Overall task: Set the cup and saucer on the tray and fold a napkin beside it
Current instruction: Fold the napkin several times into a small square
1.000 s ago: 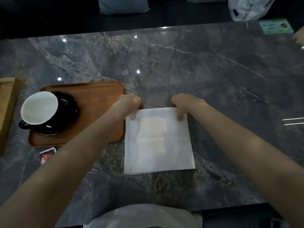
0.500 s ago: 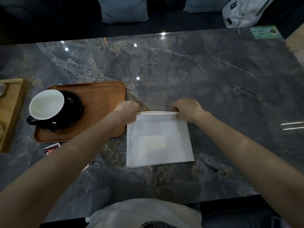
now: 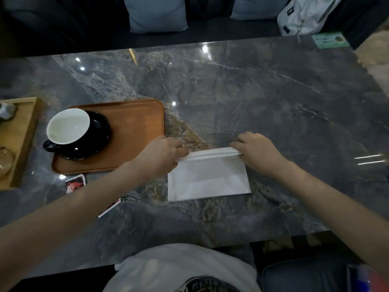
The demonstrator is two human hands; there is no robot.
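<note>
Tray (image 3: 134, 123) on counter (image 3: 252, 91), just left of left hand (image 3: 162, 153). Napkin (image 3: 210, 178) between both hands, far edge folded over, pinched by left hand and right hand (image 3: 256, 151) at its corners. Saucer (image 3: 99, 144) and cup (image 3: 68, 126) on tray's left part.

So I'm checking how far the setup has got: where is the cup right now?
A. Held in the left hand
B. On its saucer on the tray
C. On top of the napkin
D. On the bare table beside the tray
B: the cup stands on the black saucer, which rests on the wooden tray, while both hands pinch the napkin on the table.
</note>
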